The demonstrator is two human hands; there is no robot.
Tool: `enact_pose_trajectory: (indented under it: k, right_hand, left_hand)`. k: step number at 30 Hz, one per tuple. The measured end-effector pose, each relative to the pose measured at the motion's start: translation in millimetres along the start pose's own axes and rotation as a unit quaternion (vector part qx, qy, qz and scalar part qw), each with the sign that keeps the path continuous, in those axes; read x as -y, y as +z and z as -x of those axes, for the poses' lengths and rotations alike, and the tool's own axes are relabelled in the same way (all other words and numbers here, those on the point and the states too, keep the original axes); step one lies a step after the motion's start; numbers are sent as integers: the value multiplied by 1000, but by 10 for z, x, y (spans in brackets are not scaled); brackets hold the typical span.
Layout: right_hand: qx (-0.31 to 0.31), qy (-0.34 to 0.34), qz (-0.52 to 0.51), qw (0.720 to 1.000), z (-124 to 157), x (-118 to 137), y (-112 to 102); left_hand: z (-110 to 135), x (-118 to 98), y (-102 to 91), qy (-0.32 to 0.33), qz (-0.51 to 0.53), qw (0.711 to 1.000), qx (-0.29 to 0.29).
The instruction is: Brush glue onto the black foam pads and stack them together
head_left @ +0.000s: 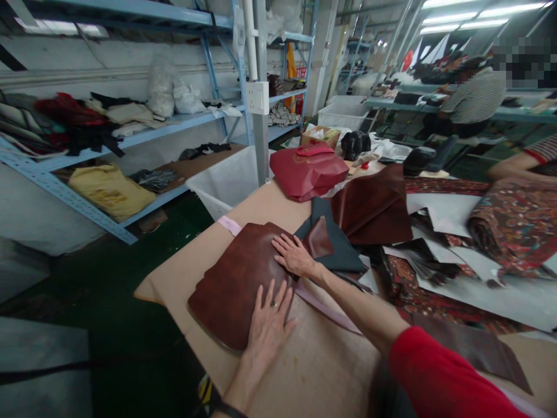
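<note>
Both hands, left hand [268, 325] and right hand [296, 255], are pressed flat, fingers spread, gripping nothing, on brown leather panels [237, 278] stacked on a tan worktable [313, 366]; blue shelving [130, 136] is seen behind.

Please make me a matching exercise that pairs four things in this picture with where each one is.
Things:
1. brown leather panel
2. red bag
3. yellow bundle
4. white bin

Places:
A. on a lower shelf of the blue rack
B. on the floor between the rack and the table
C. under both hands, at the near corner of the table
D. at the far end of the table

Pairs: 1-C, 2-D, 3-A, 4-B. The left hand and right hand both lie flat on the panel.
</note>
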State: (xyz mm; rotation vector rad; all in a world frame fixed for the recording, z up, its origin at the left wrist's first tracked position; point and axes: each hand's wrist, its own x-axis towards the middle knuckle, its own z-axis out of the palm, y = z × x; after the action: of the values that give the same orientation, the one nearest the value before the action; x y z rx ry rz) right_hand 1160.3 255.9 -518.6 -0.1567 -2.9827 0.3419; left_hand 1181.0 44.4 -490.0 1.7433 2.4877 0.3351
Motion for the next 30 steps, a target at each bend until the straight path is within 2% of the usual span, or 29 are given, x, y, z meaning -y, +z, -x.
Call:
enact_pose_trajectory:
  k: [2, 4, 6, 8, 9, 12, 14, 17, 20, 23, 25, 27, 30]
  right_hand:
    - [3, 2, -2, 1000, -14, -4, 31]
    - [4, 2, -7, 1000, -17, -18, 37]
    - [3, 2, -11, 1000, -13, -26, 33]
    - [2, 3, -15, 1000, -3, -17, 34]
    - [2, 3, -17, 1000, 3, -7, 37]
    - [0, 9, -27, 1000, 16, 24, 48]
    - [-4, 15, -41, 999, 4, 19, 38]
    - [-23, 52, -73, 996, -32, -63, -28]
    - [-71, 127, -104, 984, 8, -177, -118]
    - [-108, 164, -126, 972, 252, -191, -154]
    - [-116, 149, -139, 972, 530, -128, -145]
    - [-99, 84, -148, 980, 842, -47, -134]
    - [-13, -25, -137, 990, 1232, 24, -149]
  left_hand:
    - [180, -19, -76, 50, 28, 997, 45]
    - [316, -11, -168, 73, 40, 995, 53]
    - [351, 5, -193, 22, 19, 1000, 4]
    - [311, 23, -108, -50, -16, 997, -48]
    - [283, 34, -33, -65, -29, 996, -51]
    - [248, 63, 197, -36, -49, 998, -16]
    - [281, 73, 254, -17, -50, 999, -3]
    - [361, 66, 172, -9, -30, 999, 3]
    - [413, 67, 57, -66, -25, 997, -33]
    - [410, 140, 19, -94, -40, 994, -41]
    - [392, 231, 8, -85, -37, 995, -29]
    - [374, 326, -18, -77, -23, 997, -17]
    - [359, 429, -82, -73, -5, 997, 5]
